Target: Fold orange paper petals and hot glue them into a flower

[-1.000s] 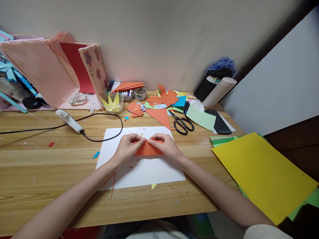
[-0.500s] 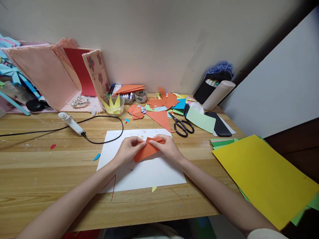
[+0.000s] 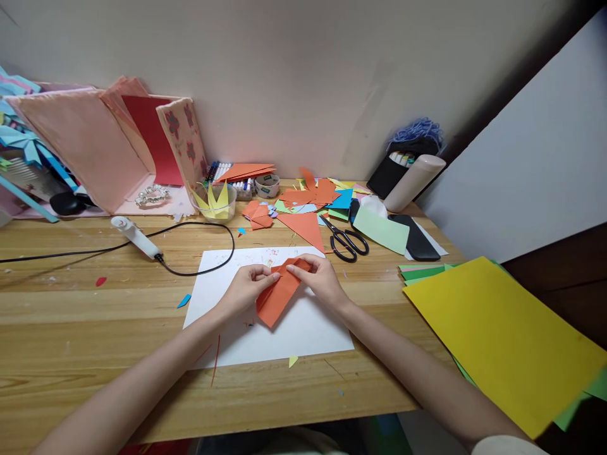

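Note:
A folded piece of orange paper (image 3: 279,302) is held between both hands over a white sheet of paper (image 3: 227,347). My left hand (image 3: 246,289) pinches its left edge, thumb on top and the other fingers partly hidden behind. On the upper right, my right hand (image 3: 320,279) grips it the same way, with the thumb lying across the front. A long flat panel of the orange paper slants down to the lower left, and a crease runs beside the left thumb. Black-handled scissors (image 3: 348,243) lie on the table beyond my right hand.
Orange paper pieces (image 3: 303,227) and coloured scraps lie behind the white sheet. A clear bowl (image 3: 222,212) holds yellow paper. To the left is a white device (image 3: 136,237) with a black cable. Yellow sheets (image 3: 502,341) overhang the table's right edge. A pinkish bottle (image 3: 415,183) leans near the wall.
The orange paper has turned in my hands, so its long panel now points down to the lower left and shows more of its surface. Both hands stay nearly in place.

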`<state>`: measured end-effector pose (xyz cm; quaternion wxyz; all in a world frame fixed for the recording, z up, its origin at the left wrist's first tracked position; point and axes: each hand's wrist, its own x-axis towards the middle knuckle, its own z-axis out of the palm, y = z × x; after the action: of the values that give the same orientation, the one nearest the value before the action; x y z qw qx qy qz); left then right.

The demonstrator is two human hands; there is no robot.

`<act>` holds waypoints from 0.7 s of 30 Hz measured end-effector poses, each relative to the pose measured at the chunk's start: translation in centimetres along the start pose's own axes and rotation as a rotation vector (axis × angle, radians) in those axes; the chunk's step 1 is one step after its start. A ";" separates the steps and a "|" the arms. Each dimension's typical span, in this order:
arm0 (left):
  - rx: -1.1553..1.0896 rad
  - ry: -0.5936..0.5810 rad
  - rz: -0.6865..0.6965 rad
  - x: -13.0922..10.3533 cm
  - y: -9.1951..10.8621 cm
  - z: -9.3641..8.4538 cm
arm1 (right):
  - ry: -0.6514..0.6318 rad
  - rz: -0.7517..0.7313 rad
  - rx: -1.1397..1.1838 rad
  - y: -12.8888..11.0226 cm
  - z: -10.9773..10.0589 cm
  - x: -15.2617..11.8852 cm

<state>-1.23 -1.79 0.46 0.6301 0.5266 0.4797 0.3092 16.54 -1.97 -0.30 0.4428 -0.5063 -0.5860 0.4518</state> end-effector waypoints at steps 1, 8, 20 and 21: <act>-0.023 -0.028 -0.014 0.0 0.0 0.1 | 0.009 -0.008 0.005 0.1 0.0 0.0; -0.080 -0.112 -0.050 -0.4 0.6 0.6 | 0.005 -0.178 -0.101 -0.2 0.2 -0.5; -0.117 -0.092 -0.013 -0.4 0.6 0.4 | 0.007 -0.841 -0.609 0.5 -0.4 -0.4; -0.113 -0.089 -0.010 -0.4 0.5 0.4 | 0.010 -0.844 -0.608 0.5 -0.4 -0.5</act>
<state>-0.96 -2.12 1.01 0.6811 0.5009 0.4356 0.3090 17.08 -2.35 -0.78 0.4220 -0.3337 -0.8419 0.0409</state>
